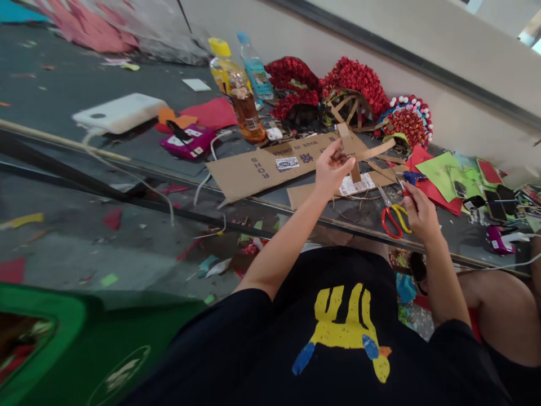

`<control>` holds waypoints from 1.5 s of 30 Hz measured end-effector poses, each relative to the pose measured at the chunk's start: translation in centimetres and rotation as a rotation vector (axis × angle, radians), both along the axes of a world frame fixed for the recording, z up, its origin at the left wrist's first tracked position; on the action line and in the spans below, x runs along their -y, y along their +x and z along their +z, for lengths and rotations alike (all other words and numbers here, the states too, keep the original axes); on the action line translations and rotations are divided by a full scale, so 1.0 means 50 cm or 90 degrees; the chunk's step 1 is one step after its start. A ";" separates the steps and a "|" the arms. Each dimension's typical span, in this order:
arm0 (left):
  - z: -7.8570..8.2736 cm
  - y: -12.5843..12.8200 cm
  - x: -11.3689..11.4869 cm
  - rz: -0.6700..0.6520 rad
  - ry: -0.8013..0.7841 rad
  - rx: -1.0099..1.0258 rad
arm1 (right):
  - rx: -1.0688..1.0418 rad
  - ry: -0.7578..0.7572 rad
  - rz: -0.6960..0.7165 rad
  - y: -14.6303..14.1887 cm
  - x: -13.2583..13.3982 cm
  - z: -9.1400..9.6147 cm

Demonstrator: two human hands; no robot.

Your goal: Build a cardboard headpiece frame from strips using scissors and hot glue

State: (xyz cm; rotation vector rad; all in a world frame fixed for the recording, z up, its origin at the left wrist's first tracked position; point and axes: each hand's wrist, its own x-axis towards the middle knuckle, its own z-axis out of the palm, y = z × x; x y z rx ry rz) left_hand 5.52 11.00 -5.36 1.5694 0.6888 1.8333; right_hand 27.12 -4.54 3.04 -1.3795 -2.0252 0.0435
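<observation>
My left hand (333, 169) is raised above the table and pinches a small piece made of crossed cardboard strips (359, 152). My right hand (418, 210) rests lower on the table's front edge, fingers curled around a blue-tipped tool (412, 178); what the tool is I cannot make out. Red and yellow handled scissors (392, 217) lie on the table just left of that hand. A flat brown cardboard sheet (262, 166) printed with dark letters lies under and left of my left hand.
Red paper-flower pieces (355, 79) and a cardboard wheel (349, 107) sit by the wall. Bottles (240, 96), a white box (120, 113), a pink pouch (190, 141), coloured paper sheets (443, 175) and cables crowd the glass table. Paper scraps litter the floor. Another person's bare leg (499, 304) is at right.
</observation>
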 end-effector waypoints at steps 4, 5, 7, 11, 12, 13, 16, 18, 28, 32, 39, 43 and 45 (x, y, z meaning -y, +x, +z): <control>0.055 -0.022 0.049 -0.001 0.030 -0.067 | 0.096 0.028 0.019 -0.011 0.007 0.025; 0.065 -0.027 0.061 -0.007 0.032 -0.082 | 0.119 0.041 0.026 -0.014 0.006 0.029; 0.080 -0.036 0.083 -0.022 0.034 -0.111 | 0.155 0.063 0.047 -0.018 0.004 0.037; 0.087 -0.047 0.104 -0.031 0.045 -0.143 | 0.203 0.081 0.078 -0.022 0.000 0.043; 0.085 -0.049 0.105 -0.029 0.050 -0.147 | 0.215 0.082 0.079 -0.022 0.000 0.044; 0.083 -0.049 0.105 -0.026 0.056 -0.152 | 0.224 0.083 0.078 -0.022 0.000 0.044; 0.080 -0.050 0.107 -0.016 0.071 -0.172 | 0.239 0.083 0.074 -0.021 0.000 0.045; 0.086 -0.050 0.112 -0.015 0.081 -0.184 | 0.247 0.085 0.074 -0.020 0.000 0.044; 0.137 -0.055 0.156 -0.014 0.112 -0.267 | 0.297 0.107 0.066 -0.022 0.003 0.046; 0.134 -0.053 0.158 -0.011 0.105 -0.273 | 0.319 0.138 0.049 -0.022 0.002 0.044; 0.130 -0.051 0.160 -0.004 0.086 -0.279 | 0.332 0.156 0.034 -0.014 -0.004 0.031; 0.132 -0.050 0.162 -0.011 0.071 -0.284 | 0.336 0.173 0.018 -0.010 -0.007 0.022; 0.133 -0.049 0.163 -0.016 0.066 -0.280 | 0.330 0.173 0.012 -0.008 -0.008 0.018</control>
